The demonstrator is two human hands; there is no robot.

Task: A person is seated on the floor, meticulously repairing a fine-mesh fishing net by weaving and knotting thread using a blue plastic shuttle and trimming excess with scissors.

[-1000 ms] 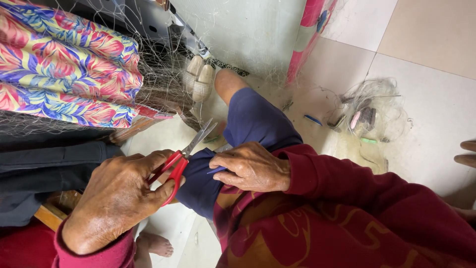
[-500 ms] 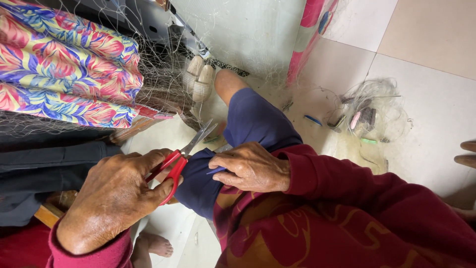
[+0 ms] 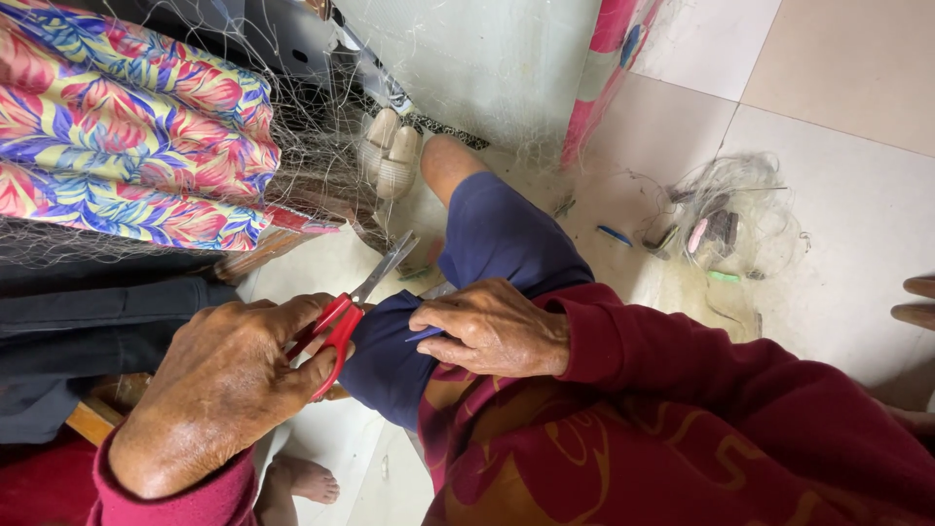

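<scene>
Scissors at my knee, netting close all round.
My left hand (image 3: 229,375) is closed around the red scissors (image 3: 346,312); my right hand (image 3: 492,326) pinches a thin blue tool (image 3: 425,335) against the knee. Fishing net (image 3: 321,146) crowds the upper left; tiled floor (image 3: 857,224) opens to the right.

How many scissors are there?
1. The red-handled scissors are in the left hand, blades pointing up over the netting. The right hand rests on the knee. More might hide under cloth.
</scene>
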